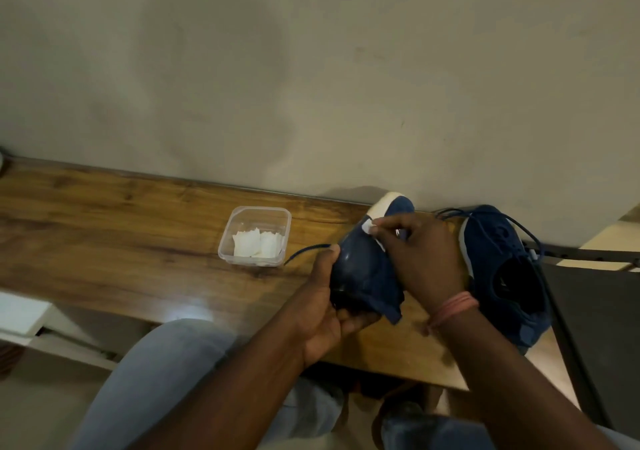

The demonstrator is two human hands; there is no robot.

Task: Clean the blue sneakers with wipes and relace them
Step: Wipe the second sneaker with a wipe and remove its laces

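Note:
My left hand (325,307) grips a blue sneaker (363,269) at its heel end, holding it above the wooden table (121,228) with the white toe cap pointing toward the wall. My right hand (422,259) pinches a small white wipe (367,226) and presses it on the sneaker near the toe. A dark lace (304,250) trails from this shoe to the left. The second blue sneaker (509,269) lies on the table to the right, its lace loose over the top.
A clear plastic tub (256,235) with folded white wipes stands on the table left of the held shoe. The wall rises right behind the table. A dark chair or frame (588,297) sits at the right. My knees are under the table's front edge.

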